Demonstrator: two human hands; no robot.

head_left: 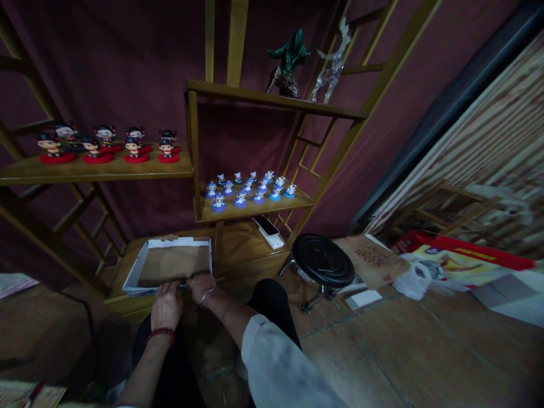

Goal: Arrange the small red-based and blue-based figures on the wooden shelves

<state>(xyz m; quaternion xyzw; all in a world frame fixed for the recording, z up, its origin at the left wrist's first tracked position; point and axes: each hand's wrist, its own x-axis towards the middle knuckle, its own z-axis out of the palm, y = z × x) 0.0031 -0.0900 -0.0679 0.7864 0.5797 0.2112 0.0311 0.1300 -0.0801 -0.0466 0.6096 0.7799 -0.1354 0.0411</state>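
Observation:
A shallow white cardboard box [211, 258] with a brown inside sits on the low wooden ledge in front of me, its far edge ragged. My left hand [167, 303], with a red bead bracelet at the wrist, is closed at the box's near rim, fingertips curled over it. Right beside it, my right hand [202, 288], wearing a silver bangle, has its fingers bent round the same rim near the right corner. Between the fingertips of both hands a small dark bit shows, too blurred to make out. The palms are hidden.
Several red-based figurines [133, 148] stand on the left shelf. Small purple and blue figurines [240, 198] fill the middle shelf, with a phone [266, 225] below. Statues [289, 65] stand above. A black stool [323, 260], flat cardboard [369, 260] and bags [412, 280] are at right.

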